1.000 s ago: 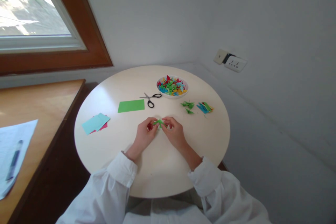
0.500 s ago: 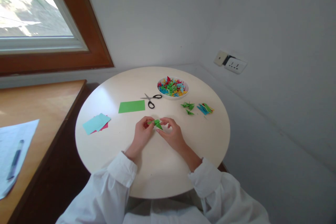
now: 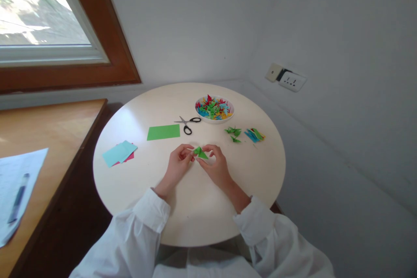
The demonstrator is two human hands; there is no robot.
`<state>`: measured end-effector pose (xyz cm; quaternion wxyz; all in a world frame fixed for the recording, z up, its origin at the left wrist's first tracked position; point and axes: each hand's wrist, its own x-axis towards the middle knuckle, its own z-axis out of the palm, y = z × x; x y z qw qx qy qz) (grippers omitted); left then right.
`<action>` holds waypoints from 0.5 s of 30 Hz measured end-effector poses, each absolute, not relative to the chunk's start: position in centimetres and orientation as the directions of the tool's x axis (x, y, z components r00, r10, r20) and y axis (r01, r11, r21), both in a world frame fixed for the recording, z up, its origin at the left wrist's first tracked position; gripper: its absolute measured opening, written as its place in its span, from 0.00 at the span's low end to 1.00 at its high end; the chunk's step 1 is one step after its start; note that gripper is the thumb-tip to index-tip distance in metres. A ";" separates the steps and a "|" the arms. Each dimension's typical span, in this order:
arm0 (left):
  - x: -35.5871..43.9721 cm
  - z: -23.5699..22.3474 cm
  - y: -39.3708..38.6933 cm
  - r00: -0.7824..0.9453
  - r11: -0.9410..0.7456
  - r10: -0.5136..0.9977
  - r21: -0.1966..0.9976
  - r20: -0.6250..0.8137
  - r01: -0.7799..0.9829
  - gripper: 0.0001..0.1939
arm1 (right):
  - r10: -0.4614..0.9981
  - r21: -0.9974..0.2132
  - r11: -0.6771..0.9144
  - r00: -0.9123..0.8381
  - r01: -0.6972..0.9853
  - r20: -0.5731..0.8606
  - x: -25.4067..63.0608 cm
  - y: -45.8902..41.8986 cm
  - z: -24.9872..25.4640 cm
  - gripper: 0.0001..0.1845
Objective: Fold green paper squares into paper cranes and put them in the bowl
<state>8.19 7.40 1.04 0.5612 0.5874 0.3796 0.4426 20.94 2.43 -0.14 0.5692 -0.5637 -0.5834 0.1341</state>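
Over the middle of a round cream table point(image 3: 195, 208), my left hand point(image 3: 177, 166) and my right hand point(image 3: 215, 166) both pinch a small folded green paper piece point(image 3: 200, 152) between their fingertips. The fingers of each hand are closed on it. A green paper sheet point(image 3: 163, 132) lies flat just beyond my left hand, with black-handled scissors point(image 3: 188, 122) beside it.
A white bowl point(image 3: 214, 110) of several coloured folded paper pieces stands at the back. Small green folded pieces point(image 3: 233, 132) and coloured strips point(image 3: 255, 134) lie to the right. Light-blue and pink sheets point(image 3: 119, 153) lie at the left. A wooden desk point(image 3: 48, 139) with paper and a pen adjoins.
The green piece has been turned between my fingers and now shows a pointed flap to the right. Both hands stay in nearly the same place.
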 end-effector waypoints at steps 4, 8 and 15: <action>8.1 0.9 7.4 0.318 -0.073 0.945 0.997 0.078 -0.027 0.12 | 0.789 -0.765 0.357 0.265 0.536 0.554 21.1 2.4 -0.2 0.12; 8.1 0.7 7.4 0.398 0.010 0.917 0.998 0.018 -0.069 0.11 | 0.793 -0.771 0.394 0.238 0.500 0.560 21.2 2.5 -0.3 0.13; 8.3 0.6 7.1 0.508 0.081 0.861 0.989 -0.007 -0.122 0.11 | 0.848 -0.845 0.357 0.240 0.398 0.472 21.0 2.3 -0.1 0.10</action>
